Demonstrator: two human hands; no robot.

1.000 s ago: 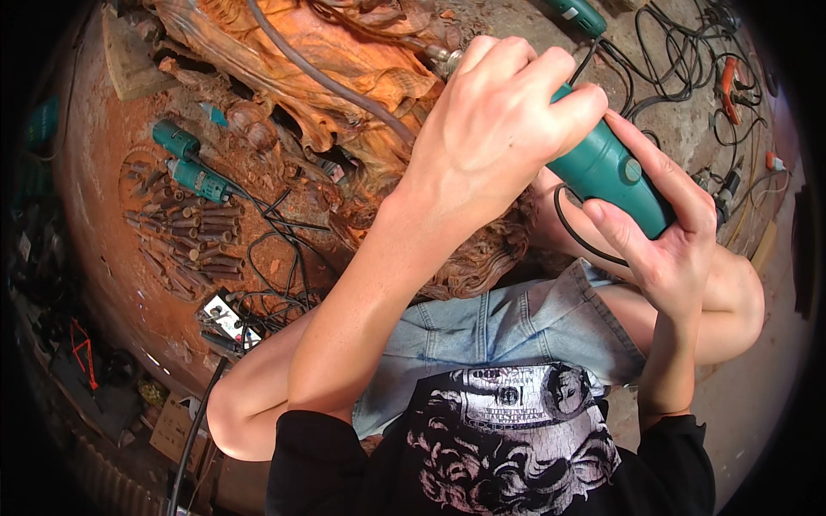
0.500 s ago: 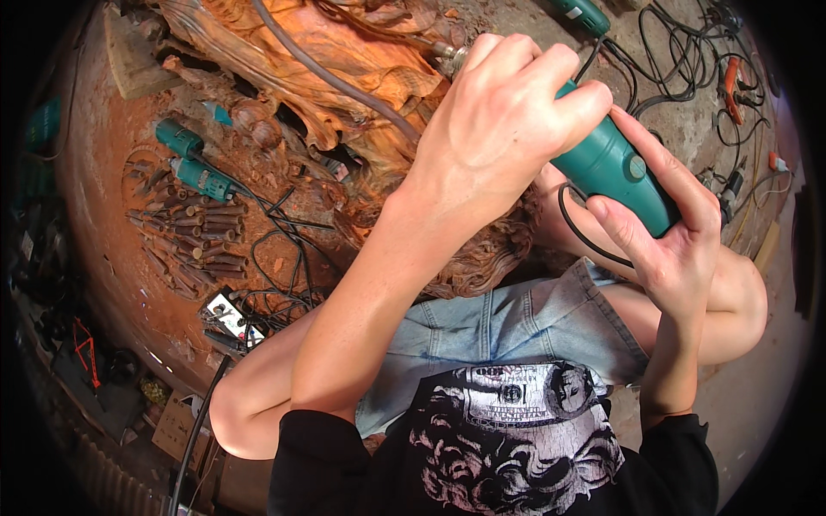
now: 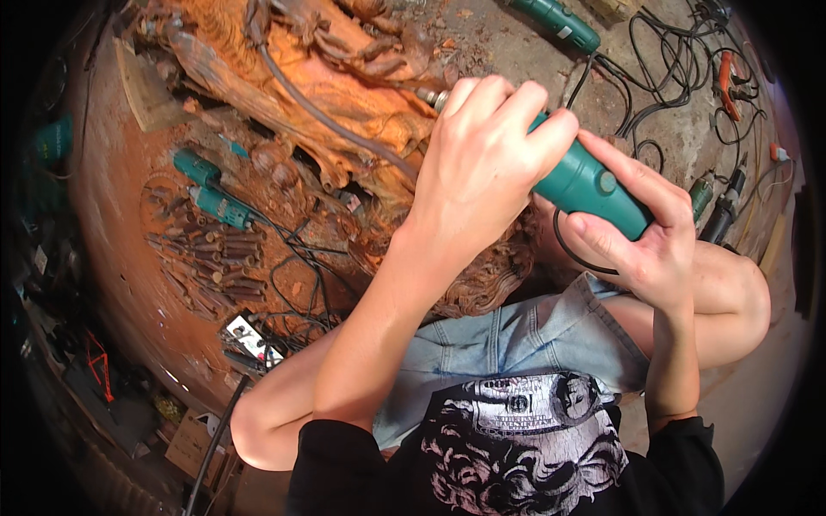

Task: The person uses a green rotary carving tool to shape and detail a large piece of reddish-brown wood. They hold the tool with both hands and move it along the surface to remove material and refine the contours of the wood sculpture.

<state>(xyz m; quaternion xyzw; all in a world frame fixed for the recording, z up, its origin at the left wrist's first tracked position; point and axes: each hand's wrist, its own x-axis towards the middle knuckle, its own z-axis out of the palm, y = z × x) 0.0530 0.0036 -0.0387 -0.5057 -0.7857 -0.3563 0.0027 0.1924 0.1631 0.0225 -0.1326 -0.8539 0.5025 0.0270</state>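
Head view, sole entry: green power tool point(image 3: 585, 187), one, slanting between our two hands in front of the lap; its metal collar point(image 3: 437, 99) is showing past the left knuckles and pointing toward the carved wood point(image 3: 344, 107), orange-brown, of many folds; whether the tip is touching the wood we cannot tell, nor whether the motor is running.

Left hand point(image 3: 488, 159), back uppermost; its fingers are clamping round the forward part of the housing, just behind the collar; right hand point(image 3: 651, 225), thumb and fingers gripping the rear end from either side.

Handling notes, our judgement: we appear to be guiding the tool over the carving; for good work the left hand should be steering the nose, fingers staying behind the collar, while the right is carrying the weight and setting the angle; we should be pressing lightly and following the folds; the black cord point(image 3: 568, 245), looping beneath the housing near the right thumb, wants to be hanging clear of our bare legs.

Lying about: two further green tools point(image 3: 221, 206) on the left, beside a heap of short brown rods point(image 3: 211, 254); white power strip point(image 3: 249, 337) near the left knee; another green tool point(image 3: 559, 24), resting on the floor ahead.
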